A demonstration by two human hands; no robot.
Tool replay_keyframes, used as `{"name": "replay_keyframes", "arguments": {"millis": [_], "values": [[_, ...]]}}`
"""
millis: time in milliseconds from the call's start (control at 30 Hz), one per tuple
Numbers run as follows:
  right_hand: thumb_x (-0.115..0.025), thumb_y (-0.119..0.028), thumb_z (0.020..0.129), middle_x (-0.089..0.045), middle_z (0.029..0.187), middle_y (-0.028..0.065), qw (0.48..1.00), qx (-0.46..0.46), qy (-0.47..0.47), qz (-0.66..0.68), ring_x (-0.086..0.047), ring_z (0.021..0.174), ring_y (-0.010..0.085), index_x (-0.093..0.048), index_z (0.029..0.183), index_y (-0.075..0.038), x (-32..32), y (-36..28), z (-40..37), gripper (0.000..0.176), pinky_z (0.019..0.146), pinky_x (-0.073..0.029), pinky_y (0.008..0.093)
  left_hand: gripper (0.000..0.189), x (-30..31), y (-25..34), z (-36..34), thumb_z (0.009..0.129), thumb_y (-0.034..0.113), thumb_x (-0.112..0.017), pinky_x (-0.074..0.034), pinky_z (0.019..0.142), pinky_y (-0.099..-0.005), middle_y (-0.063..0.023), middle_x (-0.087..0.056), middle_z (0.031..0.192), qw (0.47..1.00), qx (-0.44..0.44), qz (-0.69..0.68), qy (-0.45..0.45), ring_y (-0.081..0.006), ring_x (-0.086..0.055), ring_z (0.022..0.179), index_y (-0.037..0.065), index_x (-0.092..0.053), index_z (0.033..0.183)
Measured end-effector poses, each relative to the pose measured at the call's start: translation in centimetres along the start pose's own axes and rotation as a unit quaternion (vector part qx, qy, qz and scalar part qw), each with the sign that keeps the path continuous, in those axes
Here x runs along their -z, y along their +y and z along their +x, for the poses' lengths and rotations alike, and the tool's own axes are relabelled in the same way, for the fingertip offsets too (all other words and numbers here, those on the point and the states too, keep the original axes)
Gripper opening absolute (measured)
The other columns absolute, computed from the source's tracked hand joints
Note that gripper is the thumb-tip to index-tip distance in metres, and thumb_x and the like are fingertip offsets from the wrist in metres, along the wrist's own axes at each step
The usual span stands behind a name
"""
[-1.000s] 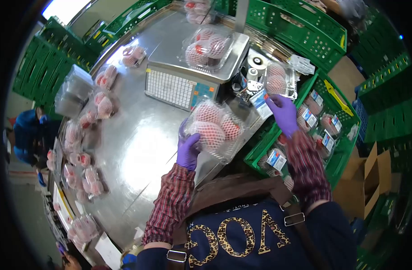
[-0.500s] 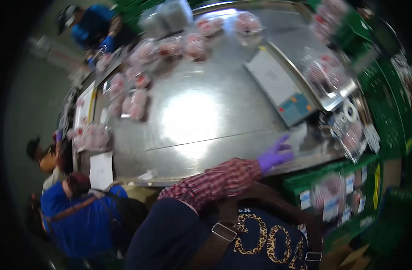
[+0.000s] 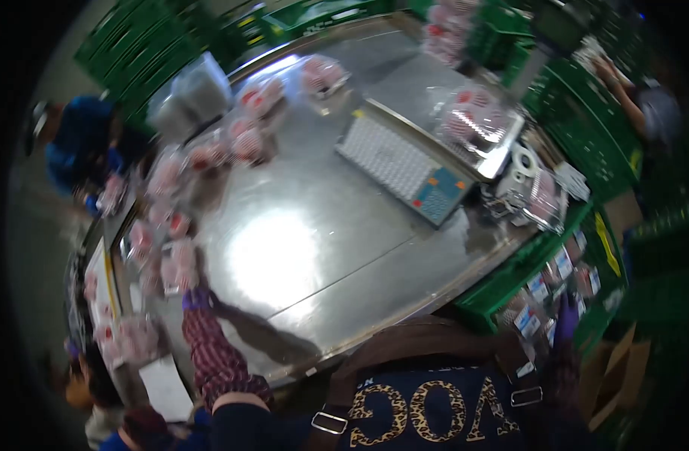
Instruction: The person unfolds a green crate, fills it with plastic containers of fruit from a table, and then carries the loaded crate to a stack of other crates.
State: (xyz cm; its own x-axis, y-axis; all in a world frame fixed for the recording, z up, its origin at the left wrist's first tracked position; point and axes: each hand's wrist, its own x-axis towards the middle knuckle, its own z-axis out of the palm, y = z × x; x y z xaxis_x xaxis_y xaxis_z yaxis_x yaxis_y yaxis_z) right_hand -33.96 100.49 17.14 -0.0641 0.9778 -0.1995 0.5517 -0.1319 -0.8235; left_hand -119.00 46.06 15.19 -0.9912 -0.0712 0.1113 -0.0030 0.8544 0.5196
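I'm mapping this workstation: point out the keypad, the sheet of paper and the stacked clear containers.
Keypad (image 3: 389, 155), head view, on its white keys.
Sheet of paper (image 3: 166, 388), head view, middle of its face.
Stacked clear containers (image 3: 191, 99), head view, middle of the stack.

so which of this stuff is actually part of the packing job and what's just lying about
Likely in the job:
netted fruit pack by the left hand
green crate under the right hand
scale, loaded
stacked clear plastic trays

Probably just lying about:
white paper sheet
open cardboard box
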Motion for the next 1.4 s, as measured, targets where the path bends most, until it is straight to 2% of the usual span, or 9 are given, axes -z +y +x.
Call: {"name": "replay_keyframes", "arguments": {"millis": [33,200,333,500,600,900,1000,1133,1400], "values": [[-0.048,-0.023,0.087,-0.056,0.104,0.0083,0.964,0.239,0.052,-0.106,-0.054,0.092,0.016,-0.05,0.114,0.001,-3.6,-7.2,0.0,0.035,0.081,-0.042,0.0268,0.021,-0.1,0.6,0.4,0.084,0.017,-0.039,-0.043,0.078,-0.0318,-0.0092,-0.051,0.086,0.999,-0.003,0.027,-0.017,-0.0186,-0.051,0.082,0.003,-0.053,0.091],[-0.047,-0.024,0.088,-0.045,0.118,0.0154,0.829,0.047,-0.298,0.472,-0.05,0.103,0.0291,-0.033,0.126,-0.008,-18.4,-25.1,7.5,0.044,0.09,-0.04,0.0367,0.021,0.1,2.0,-3.3,0.081,0.007,-0.044,-0.044,0.086,-0.0327,-0.014,-0.055,0.097,0.965,-0.006,-0.257,-0.044,-0.0222,-0.053,0.091,-0.005,-0.053,0.095],[-0.052,-0.015,0.085,-0.05,0.104,0.0141,0.829,-0.097,-0.252,0.489,-0.051,0.096,0.0249,-0.044,0.115,-0.004,-25.8,-34.0,7.1,0.034,0.083,-0.044,0.0335,0.023,0.6,8.8,-9.7,0.078,0.003,-0.047,-0.04,0.093,-0.0322,-0.0179,-0.054,0.107,0.65,0.13,-0.725,-0.185,-0.024,-0.052,0.1,-0.007,-0.054,0.098],[-0.052,-0.008,0.082,-0.054,0.086,0.0053,0.861,0.236,-0.221,0.393,-0.053,0.082,0.0171,-0.051,0.095,-0.002,-25.3,-28.2,8.6,0.015,0.075,-0.045,0.0288,0.022,-1.8,27.9,-17.6,0.079,0.004,-0.048,-0.038,0.096,-0.0309,-0.0163,-0.057,0.103,0.576,0.066,-0.731,-0.359,-0.0231,-0.052,0.102,-0.006,-0.053,0.098],[-0.05,-0.005,0.078,-0.053,0.083,0.0032,0.758,-0.088,-0.271,0.587,-0.052,0.077,0.0149,-0.049,0.098,-0.005,-20.2,-25.0,5.9,0.02,0.07,-0.046,0.0282,0.019,-5.1,39.1,-22.2,0.078,0.007,-0.052,-0.041,0.088,-0.0306,-0.0064,-0.057,0.102,0.505,0.048,-0.717,-0.478,-0.0191,-0.054,0.097,0.007,-0.054,0.097],[-0.053,0.004,0.067,-0.055,0.085,0.0047,0.839,-0.042,-0.352,0.412,-0.054,0.067,0.0131,-0.045,0.106,-0.002,-11.7,-25.5,-5.1,0.04,0.059,-0.045,0.0241,0.046,-8.5,48.1,-35.2,0.085,0.027,-0.05,-0.045,0.085,-0.0373,-0.0141,-0.055,0.107,0.401,0.094,-0.438,-0.799,-0.0234,-0.057,0.093,0.0,-0.039,0.121],[-0.064,-0.01,0.073,-0.057,0.092,0.0045,0.865,0.017,-0.456,0.209,-0.056,0.079,0.0117,-0.052,0.105,-0.002,-11.5,-23.9,-3.0,0.035,0.065,-0.047,0.024,0.061,-7.2,44.5,-34.9,0.077,0.018,-0.058,-0.037,0.095,-0.0395,-0.0097,-0.046,0.12,0.391,0.099,-0.388,-0.829,-0.0216,-0.045,0.111,0.004,-0.029,0.129],[-0.066,-0.034,0.069,-0.056,0.105,0.01,0.882,0.359,0.167,-0.254,-0.051,0.093,0.0277,-0.056,0.104,-0.01,-12.9,-22.8,5.5,0.043,0.085,-0.037,0.0393,0.058,-6.0,40.4,-36.8,0.074,0.012,-0.058,-0.038,0.093,-0.0377,-0.0094,-0.047,0.118,0.444,0.162,-0.497,-0.728,-0.0221,-0.047,0.109,0.006,-0.033,0.126],[-0.065,-0.014,0.075,-0.06,0.073,0.0007,0.965,0.157,-0.103,0.184,-0.054,0.074,0.0101,-0.063,0.083,-0.003,-14.9,-26.7,-1.8,0.014,0.067,-0.044,0.0252,0.065,-5.9,41.3,-41.6,0.071,0.005,-0.06,-0.05,0.076,-0.0372,-0.0089,-0.047,0.111,0.623,0.054,-0.546,-0.558,-0.0232,-0.052,0.098,0.018,-0.03,0.127]]}}
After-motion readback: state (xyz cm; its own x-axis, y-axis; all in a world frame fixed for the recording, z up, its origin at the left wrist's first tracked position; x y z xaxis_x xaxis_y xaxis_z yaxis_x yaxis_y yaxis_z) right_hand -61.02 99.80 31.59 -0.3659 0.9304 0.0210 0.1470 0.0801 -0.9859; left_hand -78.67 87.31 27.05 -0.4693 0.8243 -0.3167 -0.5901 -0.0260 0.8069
